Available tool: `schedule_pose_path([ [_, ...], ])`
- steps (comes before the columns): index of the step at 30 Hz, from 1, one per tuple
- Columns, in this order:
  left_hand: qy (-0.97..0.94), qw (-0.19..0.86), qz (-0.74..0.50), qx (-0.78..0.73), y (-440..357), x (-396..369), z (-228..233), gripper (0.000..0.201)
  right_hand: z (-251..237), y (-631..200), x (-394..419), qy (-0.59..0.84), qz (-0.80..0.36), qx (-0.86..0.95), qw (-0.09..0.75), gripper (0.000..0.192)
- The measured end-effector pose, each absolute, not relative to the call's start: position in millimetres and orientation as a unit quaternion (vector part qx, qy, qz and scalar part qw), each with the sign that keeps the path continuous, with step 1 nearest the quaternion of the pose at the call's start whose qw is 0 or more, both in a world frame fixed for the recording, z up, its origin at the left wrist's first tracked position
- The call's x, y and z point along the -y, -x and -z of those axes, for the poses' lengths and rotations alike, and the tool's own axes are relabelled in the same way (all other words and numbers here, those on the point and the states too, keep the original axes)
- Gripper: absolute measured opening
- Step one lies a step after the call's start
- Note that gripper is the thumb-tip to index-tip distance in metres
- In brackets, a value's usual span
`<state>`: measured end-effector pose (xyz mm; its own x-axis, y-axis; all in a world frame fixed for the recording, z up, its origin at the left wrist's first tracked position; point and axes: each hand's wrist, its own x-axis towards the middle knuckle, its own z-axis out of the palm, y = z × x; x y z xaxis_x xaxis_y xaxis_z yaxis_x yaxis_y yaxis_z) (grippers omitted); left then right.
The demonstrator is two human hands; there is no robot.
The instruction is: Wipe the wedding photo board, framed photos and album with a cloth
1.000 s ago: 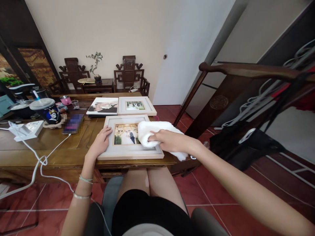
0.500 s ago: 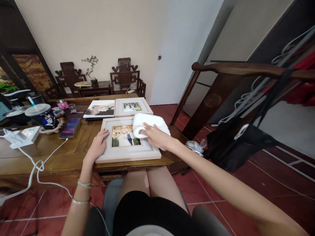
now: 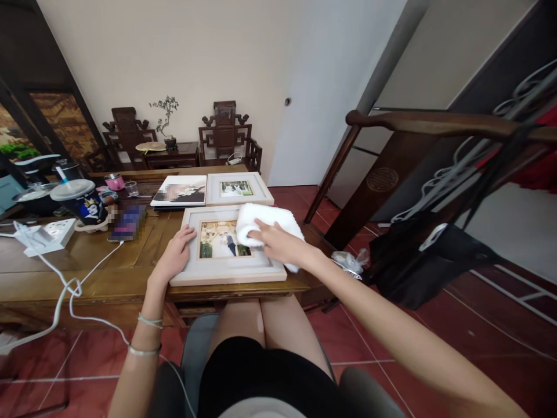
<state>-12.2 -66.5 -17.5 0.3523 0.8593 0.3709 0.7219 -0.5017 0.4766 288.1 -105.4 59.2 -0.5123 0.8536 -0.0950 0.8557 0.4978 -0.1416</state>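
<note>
While the white towel (image 3: pixel 267 223) is being pressed flat onto the right part of the picture frame (image 3: pixel 226 273) by the right hand (image 3: pixel 278 244), fingers spread over the cloth rather than closed around it, the frame's left border is being pinned by the left hand (image 3: pixel 176 252), palm down, nothing being gripped; the frame is lying flat at the near edge of the wooden table (image 3: pixel 87 273), its front border sitting right at that edge above the lap; risk is being judged as follows: if the left hand's pressure is being eased during a stroke toward the body, the frame is likely being pushed off the edge; hard pressing on the glazing over the photo (image 3: pixel 224 239) could be cracking or smearing it; the towel's loose end is hanging past the frame's right side and could be snagging the corner; a second frame (image 3: pixel 238 188) and a photo book (image 3: pixel 179 191) are lying just behind and could be getting nudged by a far stroke; the phone (image 3: pixel 126 223) and its white cable (image 3: pixel 72 287) are lying well to the left, clear of the wiping.
</note>
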Motion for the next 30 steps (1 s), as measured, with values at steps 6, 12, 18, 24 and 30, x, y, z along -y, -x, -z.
schedule_pose_path([
  [6,-0.813,0.111,-0.3,-0.486,13,64,19,0.05,-39,-281,63,-0.515,0.023,-0.856,-0.046,0.058],
  [12,-0.811,0.111,-0.301,-0.489,10,64,18,0.05,-63,-281,127,-0.494,0.068,-0.866,0.028,0.059],
  [18,-0.81,0.111,-0.304,-0.489,9,64,18,0.05,-93,-280,178,-0.439,0.148,-0.878,0.117,0.057],
  [24,-0.813,0.118,-0.299,-0.485,11,66,16,0.05,-63,-276,121,-0.469,0.065,-0.88,0.042,0.058],
  [30,-0.81,0.12,-0.301,-0.489,12,65,17,0.051,-36,-276,56,-0.499,-0.017,-0.865,-0.054,0.053],
])
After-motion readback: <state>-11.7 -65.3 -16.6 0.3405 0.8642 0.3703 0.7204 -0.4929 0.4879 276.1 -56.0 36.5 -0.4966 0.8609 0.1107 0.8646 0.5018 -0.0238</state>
